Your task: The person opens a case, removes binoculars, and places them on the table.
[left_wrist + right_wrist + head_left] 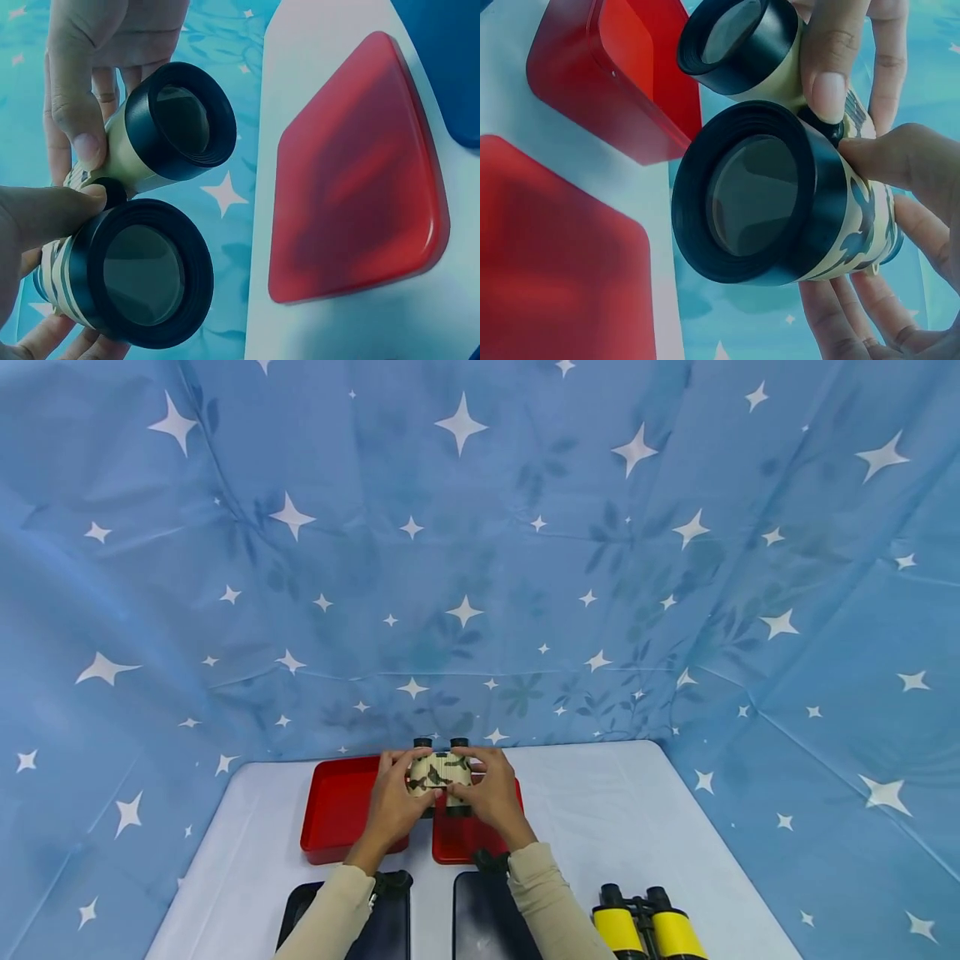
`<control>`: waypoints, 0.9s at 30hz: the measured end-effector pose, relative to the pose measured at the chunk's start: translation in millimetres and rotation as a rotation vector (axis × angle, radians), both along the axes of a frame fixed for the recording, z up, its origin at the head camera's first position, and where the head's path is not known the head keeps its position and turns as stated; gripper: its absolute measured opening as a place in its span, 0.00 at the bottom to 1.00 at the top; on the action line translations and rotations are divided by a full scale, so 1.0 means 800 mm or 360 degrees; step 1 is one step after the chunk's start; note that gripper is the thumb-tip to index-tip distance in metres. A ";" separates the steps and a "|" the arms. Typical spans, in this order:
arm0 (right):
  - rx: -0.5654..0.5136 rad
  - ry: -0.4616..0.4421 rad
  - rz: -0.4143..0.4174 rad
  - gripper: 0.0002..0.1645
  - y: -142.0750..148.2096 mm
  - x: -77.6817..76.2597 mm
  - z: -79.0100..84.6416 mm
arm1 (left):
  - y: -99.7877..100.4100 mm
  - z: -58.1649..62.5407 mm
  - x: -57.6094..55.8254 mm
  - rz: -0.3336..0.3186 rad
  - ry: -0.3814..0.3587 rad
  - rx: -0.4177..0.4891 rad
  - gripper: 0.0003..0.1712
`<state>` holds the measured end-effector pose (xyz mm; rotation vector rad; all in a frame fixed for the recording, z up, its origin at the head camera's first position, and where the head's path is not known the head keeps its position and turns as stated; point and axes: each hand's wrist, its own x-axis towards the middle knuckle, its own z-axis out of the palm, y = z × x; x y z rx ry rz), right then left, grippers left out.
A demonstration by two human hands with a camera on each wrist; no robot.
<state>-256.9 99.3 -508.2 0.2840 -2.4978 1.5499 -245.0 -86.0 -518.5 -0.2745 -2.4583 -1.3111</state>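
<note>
Camouflage-patterned binoculars (435, 770) are held up over the far part of the table by both hands. My left hand (399, 802) grips the left barrel and my right hand (491, 789) the right one. In the left wrist view, both thumbs lie close to the black centre piece between the barrels, and the left hand's other fingers (56, 337) wrap beneath its barrel. Two dark lenses (142, 274) face that camera. From the right wrist view, the right thumb (881, 154) presses near the centre piece, with fingers under the barrel.
A red open box (337, 810) stands at the far left, beside a flatter red piece (461, 843) partly under the right hand. Two dark trays (390, 927) lie nearer, beneath the forearms. Yellow and black binoculars (622, 928) stand at the near right. A blue starry cloth (525, 568) hangs behind.
</note>
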 end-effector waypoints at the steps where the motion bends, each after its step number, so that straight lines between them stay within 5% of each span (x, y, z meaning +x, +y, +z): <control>1: 0.0008 -0.0001 -0.0003 0.35 0.003 0.001 -0.001 | 0.002 0.000 0.001 -0.0010 -0.0003 0.0010 0.37; 27: -0.0031 -0.0054 -0.0085 0.35 0.054 0.014 -0.010 | 0.047 -0.012 0.003 -0.0087 -0.0012 -0.0005 0.33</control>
